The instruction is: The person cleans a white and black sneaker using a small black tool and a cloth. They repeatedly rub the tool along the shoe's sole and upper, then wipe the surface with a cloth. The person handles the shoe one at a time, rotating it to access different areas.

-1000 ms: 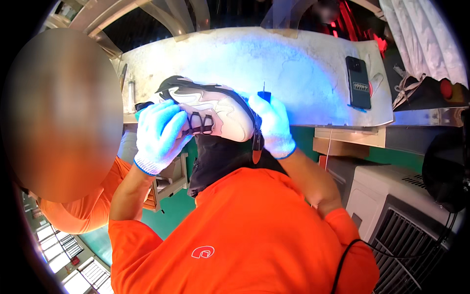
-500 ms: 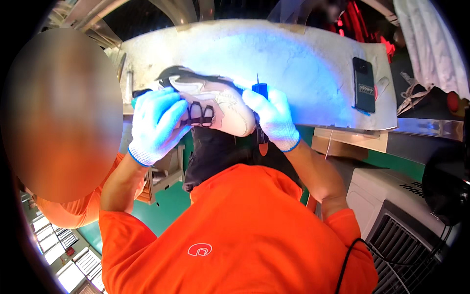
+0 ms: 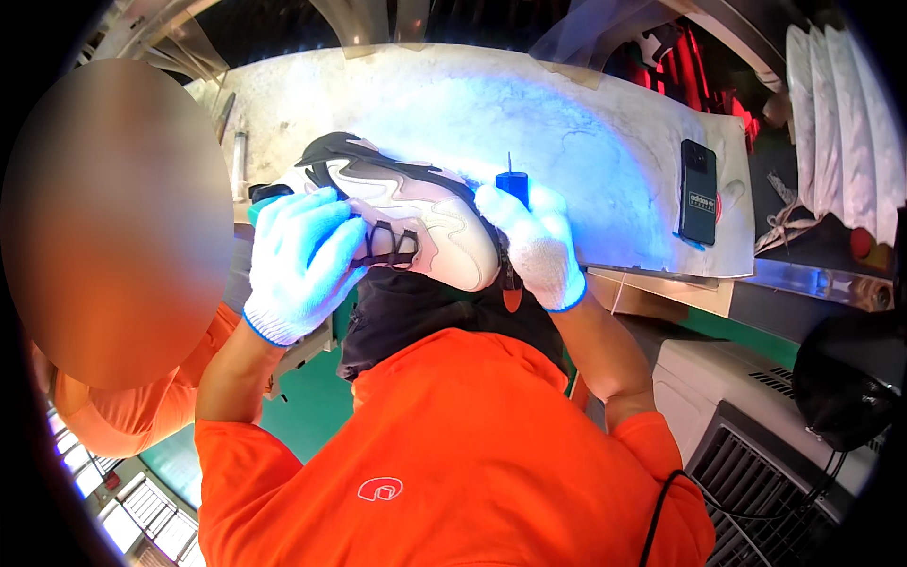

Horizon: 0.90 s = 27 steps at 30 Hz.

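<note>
A white and pale pink sneaker (image 3: 452,219) with black laces and a dark sole edge lies on its side at the table's near edge, toe to the right. My left hand (image 3: 304,255), in a white knit glove, is closed on the shoe near its opening and laces; some fingertips are hidden. My right hand (image 3: 540,244), gloved too, is closed around a blue-ended tool (image 3: 512,185) with a thin pin pointing up. From under that hand, beside the toe, sticks a dark piece with an orange-red tip (image 3: 512,300); whether it belongs to the same tool I cannot tell.
The pale worktable (image 3: 425,90) is lit blue in its middle. A dark phone (image 3: 699,194) lies on its right end, a slim clear tube (image 3: 240,156) on its left. A co-worker in an orange shirt (image 3: 142,406) is close on my left. A beige machine (image 3: 709,378) stands at right.
The whole view has shifted slightly. The shoe's toe and my right hand sit a little lower and farther right in the picture. Both hands keep their holds.
</note>
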Available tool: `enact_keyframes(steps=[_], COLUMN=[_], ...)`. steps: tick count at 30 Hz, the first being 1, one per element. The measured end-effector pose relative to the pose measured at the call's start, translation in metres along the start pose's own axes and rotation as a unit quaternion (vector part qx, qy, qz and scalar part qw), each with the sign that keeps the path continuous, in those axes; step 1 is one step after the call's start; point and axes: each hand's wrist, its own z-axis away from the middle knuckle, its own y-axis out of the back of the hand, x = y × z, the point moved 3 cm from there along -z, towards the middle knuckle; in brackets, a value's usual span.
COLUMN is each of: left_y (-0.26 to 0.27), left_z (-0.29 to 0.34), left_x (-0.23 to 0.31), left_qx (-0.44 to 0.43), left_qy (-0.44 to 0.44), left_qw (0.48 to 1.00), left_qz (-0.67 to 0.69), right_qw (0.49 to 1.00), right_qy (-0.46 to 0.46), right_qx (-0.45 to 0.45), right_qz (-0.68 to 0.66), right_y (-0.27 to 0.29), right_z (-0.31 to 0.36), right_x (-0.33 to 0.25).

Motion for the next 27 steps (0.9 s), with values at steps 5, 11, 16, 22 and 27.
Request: enact_keyframes(steps=[5, 11, 16, 22, 27], left_y=[0.002, -0.004, 0.003, -0.004, -0.002], left_z=[-0.002, -0.01, -0.014, -0.005, 0.001], left_x=[-0.002, -0.01, -0.008, -0.007, -0.003], left_qx=[-0.008, 0.017, 0.016, 0.026, 0.038], left_qy=[0.017, 0.016, 0.011, 0.002, -0.005], left_qw=[0.999, 0.999, 0.999, 0.999, 0.999], left_qz=[0.037, 0.044, 0.028, 0.031, 0.018], right_qw=[0.981, 0.972, 0.994, 0.987, 0.944], right_qy=[0.055, 0.026, 0.017, -0.011, 0.091], right_qx=[-0.026, -0.114, -0.106, -0.117, -0.172], right_qz=[0.183, 0.204, 0.024, 0.112, 0.265], right_y=[-0.006, 0.003, 0.003, 0.006, -0.001], right_z=[0.0, -0.024, -0.03, -0.034, -0.035], right_x=[-0.013, -0.013, -0.011, 0.014, -0.007])
